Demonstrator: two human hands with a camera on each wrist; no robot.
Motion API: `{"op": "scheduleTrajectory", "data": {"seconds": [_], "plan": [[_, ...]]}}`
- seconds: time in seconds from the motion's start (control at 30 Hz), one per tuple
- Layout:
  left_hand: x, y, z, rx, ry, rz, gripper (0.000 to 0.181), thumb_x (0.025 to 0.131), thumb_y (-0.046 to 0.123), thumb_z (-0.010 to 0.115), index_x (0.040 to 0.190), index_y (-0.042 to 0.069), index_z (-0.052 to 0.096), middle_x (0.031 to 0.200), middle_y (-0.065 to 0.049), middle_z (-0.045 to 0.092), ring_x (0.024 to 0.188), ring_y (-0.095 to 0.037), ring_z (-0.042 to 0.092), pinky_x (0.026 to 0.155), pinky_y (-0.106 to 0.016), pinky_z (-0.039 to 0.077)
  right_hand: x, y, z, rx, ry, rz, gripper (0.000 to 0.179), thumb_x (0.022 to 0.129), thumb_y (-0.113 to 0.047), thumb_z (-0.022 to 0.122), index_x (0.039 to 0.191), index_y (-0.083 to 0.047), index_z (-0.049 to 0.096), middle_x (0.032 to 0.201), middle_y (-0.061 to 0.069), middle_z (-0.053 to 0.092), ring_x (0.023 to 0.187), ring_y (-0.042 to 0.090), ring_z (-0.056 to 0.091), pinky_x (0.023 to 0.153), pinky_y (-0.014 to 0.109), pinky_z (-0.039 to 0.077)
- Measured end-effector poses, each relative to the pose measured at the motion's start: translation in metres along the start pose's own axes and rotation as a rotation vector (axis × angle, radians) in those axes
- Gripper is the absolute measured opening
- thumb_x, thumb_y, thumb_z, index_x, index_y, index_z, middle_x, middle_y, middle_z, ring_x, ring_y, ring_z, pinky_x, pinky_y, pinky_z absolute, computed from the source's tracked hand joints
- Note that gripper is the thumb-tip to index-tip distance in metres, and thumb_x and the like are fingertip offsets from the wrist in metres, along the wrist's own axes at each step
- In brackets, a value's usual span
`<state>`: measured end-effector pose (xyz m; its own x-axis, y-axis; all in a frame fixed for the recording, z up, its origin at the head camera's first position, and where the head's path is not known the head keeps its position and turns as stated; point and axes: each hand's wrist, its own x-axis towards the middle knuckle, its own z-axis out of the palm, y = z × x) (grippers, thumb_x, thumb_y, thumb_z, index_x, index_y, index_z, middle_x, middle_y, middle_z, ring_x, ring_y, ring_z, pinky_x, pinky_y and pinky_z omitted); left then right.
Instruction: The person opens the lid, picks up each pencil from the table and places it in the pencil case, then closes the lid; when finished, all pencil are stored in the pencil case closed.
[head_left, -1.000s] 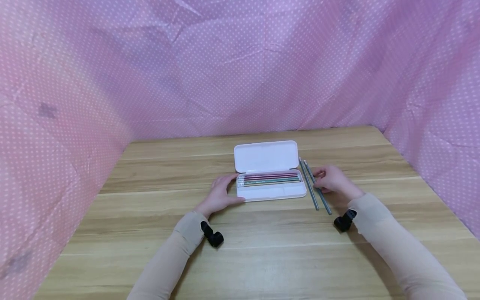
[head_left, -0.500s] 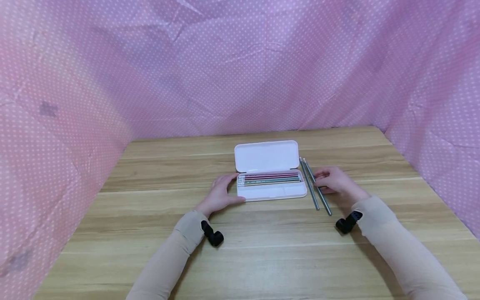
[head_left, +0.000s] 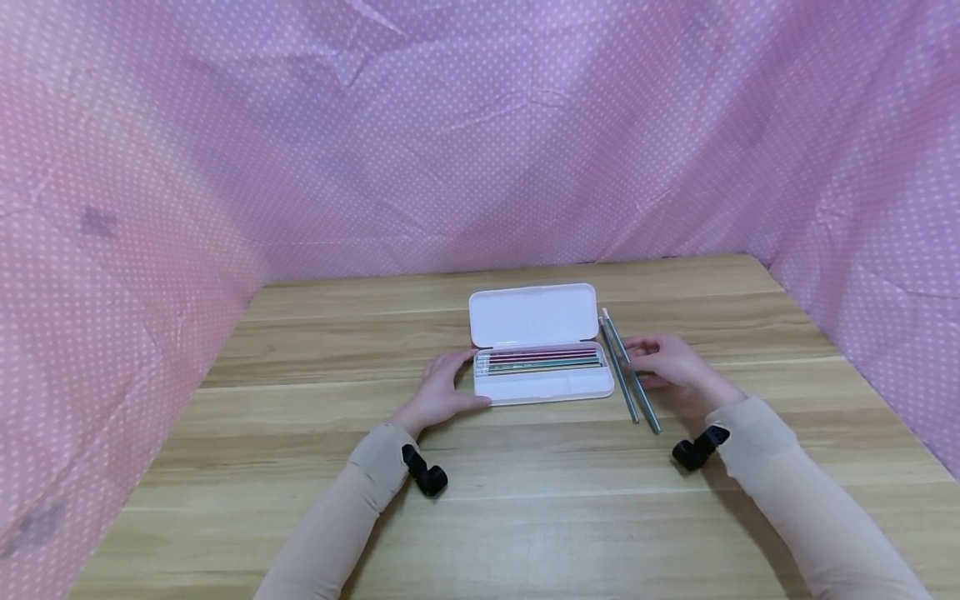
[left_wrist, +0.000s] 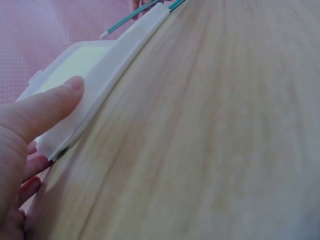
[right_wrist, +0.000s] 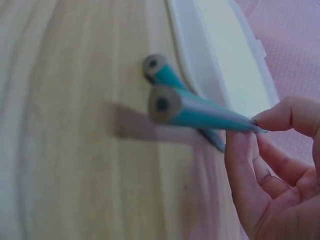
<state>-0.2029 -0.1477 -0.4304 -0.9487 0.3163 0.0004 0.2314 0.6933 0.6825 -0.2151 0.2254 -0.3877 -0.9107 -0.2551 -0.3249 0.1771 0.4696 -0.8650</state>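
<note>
An opened white pencil case lies on the table, its lid tipped back, with several pencils lined up in its rear part. My left hand grips the case's left end; the left wrist view has the thumb on the front wall and the fingers lower at the end. Between thumb and fingertips my right hand pinches a teal pencil, lifted off the wood with its shadow below. A second teal pencil lies on the table along the case's right end, left of the held one.
The wood-grained table extends toward me in front of the case. Pink dotted cloth hangs behind and at both sides. A small black camera sits on the left wrist and another camera on the right.
The pencil in my right hand has come up off the table, and its far end has shifted slightly left and away from me. My left hand and the case stay put.
</note>
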Motion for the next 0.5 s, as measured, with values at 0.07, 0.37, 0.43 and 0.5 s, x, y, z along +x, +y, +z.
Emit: {"op": "scheduleTrajectory", "data": {"seconds": [0.07, 0.37, 0.43, 0.5], "plan": [[0.000, 0.000, 0.000, 0.004, 0.000, 0.001, 0.086, 0.070, 0.037, 0.083, 0.142, 0.015, 0.041, 0.146, -0.007, 0.042, 0.137, -0.028, 0.029, 0.116, -0.046, 0.012, -0.001, -0.002, 0.001, -0.010, 0.007, -0.019, 0.050, 0.092, -0.011, 0.057, 0.135, 0.010, 0.040, 0.116, 0.019, 0.057, 0.089, 0.008, 0.059, 0.082, 0.033, 0.056], [0.000, -0.001, 0.000, -0.010, -0.003, 0.004, 0.087, 0.070, 0.039, 0.083, 0.143, 0.016, 0.041, 0.146, -0.007, 0.041, 0.137, -0.027, 0.030, 0.116, -0.046, 0.013, -0.005, -0.012, 0.007, 0.000, -0.004, -0.069, 0.050, 0.090, -0.005, 0.057, 0.133, 0.014, 0.040, 0.118, 0.026, 0.056, 0.084, 0.004, 0.059, 0.078, 0.029, 0.056], [0.000, -0.002, 0.000, -0.011, -0.001, 0.004, 0.087, 0.070, 0.039, 0.083, 0.142, 0.016, 0.042, 0.146, -0.007, 0.042, 0.137, -0.028, 0.030, 0.116, -0.046, 0.013, -0.006, -0.013, 0.008, 0.020, -0.008, -0.072, 0.051, 0.089, -0.004, 0.057, 0.133, 0.014, 0.040, 0.117, 0.024, 0.056, 0.084, 0.004, 0.058, 0.077, 0.028, 0.056], [0.000, -0.002, 0.000, -0.011, -0.001, 0.002, 0.087, 0.070, 0.039, 0.083, 0.143, 0.016, 0.041, 0.146, -0.007, 0.041, 0.137, -0.028, 0.029, 0.116, -0.046, 0.013, -0.006, -0.014, 0.010, 0.032, -0.015, -0.079, 0.051, 0.089, -0.004, 0.057, 0.133, 0.014, 0.040, 0.115, 0.023, 0.056, 0.084, 0.005, 0.058, 0.076, 0.027, 0.056]]}}
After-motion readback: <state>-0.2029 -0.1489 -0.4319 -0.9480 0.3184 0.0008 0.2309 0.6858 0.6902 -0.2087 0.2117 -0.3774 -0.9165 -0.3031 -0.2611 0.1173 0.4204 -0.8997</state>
